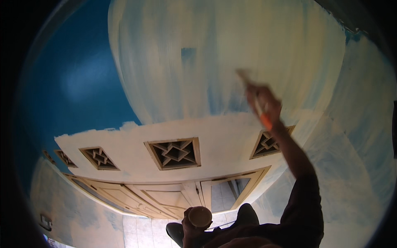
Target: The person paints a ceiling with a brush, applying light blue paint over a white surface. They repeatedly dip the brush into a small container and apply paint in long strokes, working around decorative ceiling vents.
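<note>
My right hand [266, 102] is raised toward the wall, its fingers wrapped round a paintbrush [260, 105] with a pale handle and an orange end. The bristles, smeared by motion, point up and left at the wall; I cannot tell whether they touch it. Streaky cream paint [256, 37] covers the upper wall, with blue showing through in patches. Low in front of me, my left hand [188, 226] grips a round tub [200, 217] from its left side. Its top looks pale and cream; how full it is, I cannot tell.
Glossy blue wall [82, 74] lies to the left. Below the painted area run several square lattice vents [173, 153]. Lower down are wooden door panels [165, 196] and a glazed pane [227, 194]. Pale floor tiles [142, 229] and my shoes [247, 215] show far below.
</note>
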Demonstrator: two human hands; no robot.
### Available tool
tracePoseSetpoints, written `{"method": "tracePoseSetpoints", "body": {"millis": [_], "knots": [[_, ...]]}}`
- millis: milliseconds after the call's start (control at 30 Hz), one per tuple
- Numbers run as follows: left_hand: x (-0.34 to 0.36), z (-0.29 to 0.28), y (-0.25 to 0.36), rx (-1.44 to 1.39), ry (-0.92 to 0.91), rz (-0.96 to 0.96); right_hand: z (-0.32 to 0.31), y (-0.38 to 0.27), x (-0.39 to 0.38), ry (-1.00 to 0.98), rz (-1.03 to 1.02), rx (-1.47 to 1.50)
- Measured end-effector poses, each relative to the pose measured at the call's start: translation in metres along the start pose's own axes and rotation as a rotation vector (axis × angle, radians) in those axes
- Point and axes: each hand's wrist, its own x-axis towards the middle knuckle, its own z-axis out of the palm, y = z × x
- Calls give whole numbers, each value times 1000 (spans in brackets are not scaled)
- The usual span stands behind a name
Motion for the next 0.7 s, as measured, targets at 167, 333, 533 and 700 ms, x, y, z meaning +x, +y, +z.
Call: {"method": "tracePoseSetpoints", "body": {"millis": [167, 333, 533, 700], "knots": [[15, 11, -4, 21, 22, 25, -38, -58, 183, 244, -779, -945], [28, 24, 0, 8, 46, 82, -65, -90, 272, 249, -894, -1070], [27, 17, -2, 30, 38, -15, -50, -74, 254, 268, -761, -1067], [28, 7, -16, 129, 52, 118, -38, 32, 40, 160, 152, 119]]}}
